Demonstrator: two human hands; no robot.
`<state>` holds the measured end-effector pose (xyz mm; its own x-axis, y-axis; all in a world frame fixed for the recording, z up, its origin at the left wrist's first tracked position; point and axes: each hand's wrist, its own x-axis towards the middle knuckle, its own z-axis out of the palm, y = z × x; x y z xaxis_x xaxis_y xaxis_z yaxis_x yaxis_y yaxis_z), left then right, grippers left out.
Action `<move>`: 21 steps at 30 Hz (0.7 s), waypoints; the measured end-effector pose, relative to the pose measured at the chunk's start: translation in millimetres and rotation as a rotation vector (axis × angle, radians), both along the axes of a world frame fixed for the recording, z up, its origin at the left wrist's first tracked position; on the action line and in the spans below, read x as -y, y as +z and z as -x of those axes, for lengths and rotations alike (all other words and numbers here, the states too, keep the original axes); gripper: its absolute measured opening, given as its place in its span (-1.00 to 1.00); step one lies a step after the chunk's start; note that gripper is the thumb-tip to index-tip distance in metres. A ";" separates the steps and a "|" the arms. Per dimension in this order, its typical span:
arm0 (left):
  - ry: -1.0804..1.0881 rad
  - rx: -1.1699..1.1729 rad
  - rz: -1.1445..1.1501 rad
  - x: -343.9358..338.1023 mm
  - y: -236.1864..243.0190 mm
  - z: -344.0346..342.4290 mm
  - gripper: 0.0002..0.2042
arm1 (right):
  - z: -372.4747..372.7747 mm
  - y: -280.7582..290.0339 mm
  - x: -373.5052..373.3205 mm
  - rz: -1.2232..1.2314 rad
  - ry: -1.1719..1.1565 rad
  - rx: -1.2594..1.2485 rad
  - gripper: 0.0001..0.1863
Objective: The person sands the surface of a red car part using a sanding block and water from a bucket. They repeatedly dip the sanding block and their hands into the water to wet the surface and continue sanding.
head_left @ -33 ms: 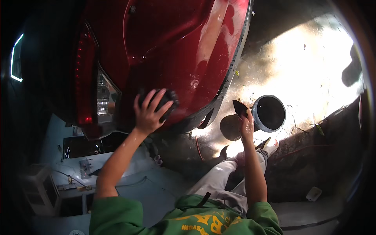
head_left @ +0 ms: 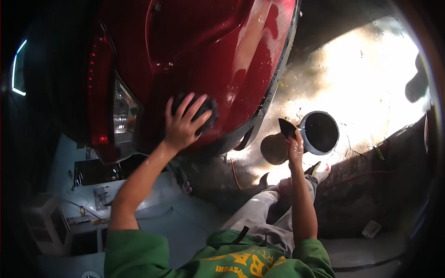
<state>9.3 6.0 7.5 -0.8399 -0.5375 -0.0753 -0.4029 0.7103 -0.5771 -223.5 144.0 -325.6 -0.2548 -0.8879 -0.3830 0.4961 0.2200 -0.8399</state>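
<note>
A glossy red car's rear end fills the upper middle, wet with droplets near its lower edge. My left hand presses a round black sponge to the red panel, fingers spread over its top. To the left of that hand are the car's clear lamp and red tail light. My right hand, wet, grips a dark, flat, pointed piece whose kind I cannot make out. This hand is just left of a round grey bucket, whose inside looks dark.
Sunlit wet concrete stretches right of the car. A reddish hose or cord lies on the floor below the bumper. My shoe stands near the bucket. At lower left are a pale boxy unit and cables; a small white object lies lower right.
My left hand and the black sponge have slid a little right and up across the red panel. The right hand has shifted slightly right with its dark piece.
</note>
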 end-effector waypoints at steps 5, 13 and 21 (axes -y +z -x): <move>-0.152 -0.110 -0.106 119.4 -15.1 134.2 -0.55 | 3.1 -104.3 -45.9 -0.003 -0.184 -0.140 -0.48; -0.295 0.014 -0.239 59.3 -69.9 49.7 -0.72 | -10.7 -59.9 -42.9 -0.256 -0.482 0.049 -0.57; -0.343 0.035 -0.546 -24.1 -35.1 -69.3 -0.82 | -107.0 5.1 -55.6 -0.065 -0.660 0.182 -0.74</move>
